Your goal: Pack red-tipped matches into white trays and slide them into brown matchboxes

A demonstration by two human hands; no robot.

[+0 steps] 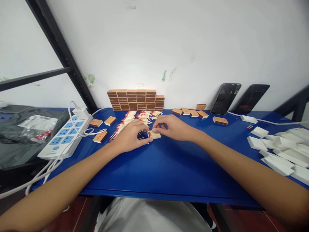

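A small white matchbox tray [154, 135] filled with red-tipped matches lies on the blue table, between my two hands. My left hand [129, 135] grips the tray's left end, its thumb along the near side and its fingers curled at the far side. From the right, my right hand [170, 127] reaches over the tray with thumb and fingertips pinched at its far edge; whatever lies between them is hidden. Just beyond my left hand, loose matches [145, 116] are spread in heaps, partly covered by it.
Stacked matchboxes [135, 100] stand against the wall. Closed matchboxes lie left [110, 120] and right [203, 114]. A power strip [69, 133] with cables and a grey plastic bag [14, 138] are at left. Two phones [225, 98] lean at the back right, near white empty trays [287, 146].
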